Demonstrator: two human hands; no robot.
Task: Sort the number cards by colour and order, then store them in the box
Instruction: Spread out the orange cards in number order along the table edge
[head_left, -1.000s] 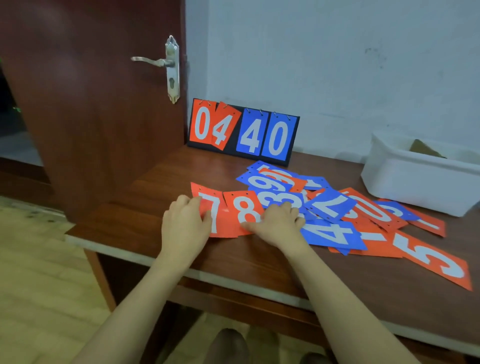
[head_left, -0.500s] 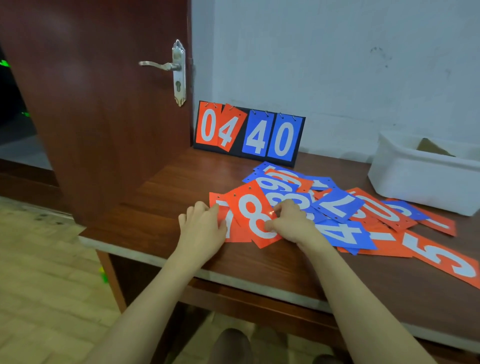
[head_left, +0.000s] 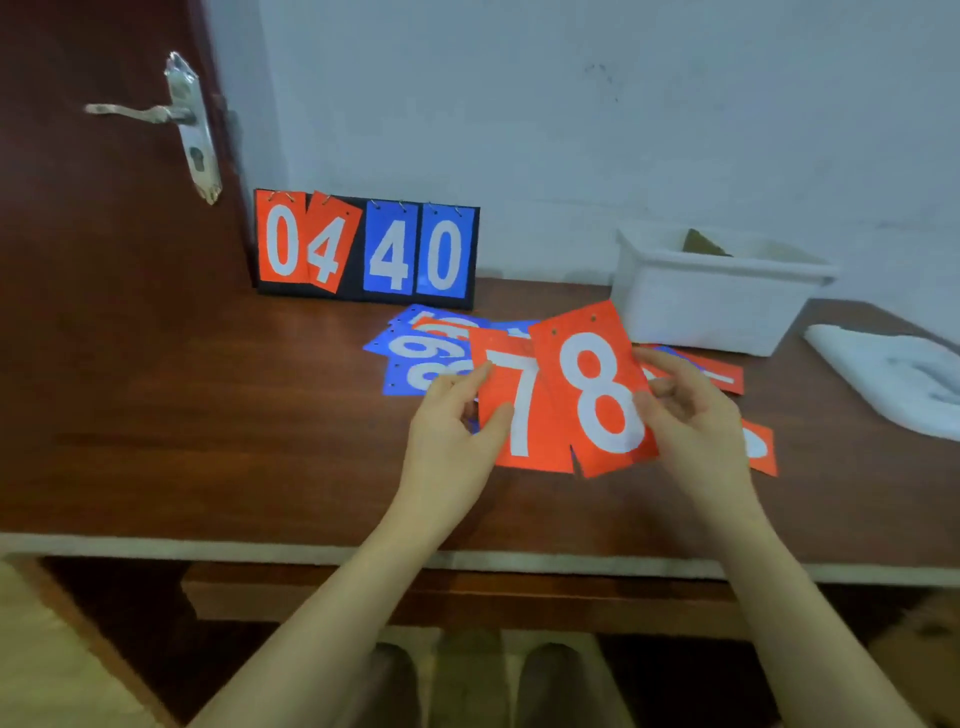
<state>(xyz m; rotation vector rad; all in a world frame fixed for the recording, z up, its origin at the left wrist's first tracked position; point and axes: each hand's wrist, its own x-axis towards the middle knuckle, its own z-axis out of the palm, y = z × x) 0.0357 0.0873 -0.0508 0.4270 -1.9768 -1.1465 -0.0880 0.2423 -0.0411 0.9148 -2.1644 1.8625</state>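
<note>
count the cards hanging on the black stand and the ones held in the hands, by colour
red cards: 4, red 0 and red 4 on the stand, red 7 and red 8 held
blue cards: 2, blue 4 and blue 0 on the stand
total: 6

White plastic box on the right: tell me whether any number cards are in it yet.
Cannot tell. The white plastic box is open-topped, and only a brownish corner shows above its rim.

Bare desk (head_left: 182, 415) left; card pile (head_left: 421, 353), box (head_left: 711, 306) crowd behind
</note>
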